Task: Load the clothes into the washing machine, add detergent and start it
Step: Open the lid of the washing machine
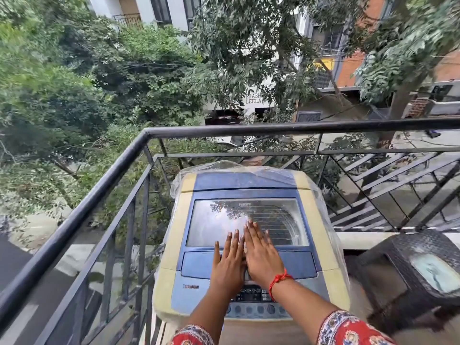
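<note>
Both hands are flat, side by side, on the washing machine (249, 235) lid. Left hand (230, 262) and right hand (261, 255) touch, fingers spread, gripping nothing.

We're getting soft overcast daylight, no hard shadows. Sky is glaring off the washer lid (245, 224). Edges are bowing and blurring.

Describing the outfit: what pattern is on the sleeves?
Red floral print with blue and white on both sleeves, in the head view.
</note>
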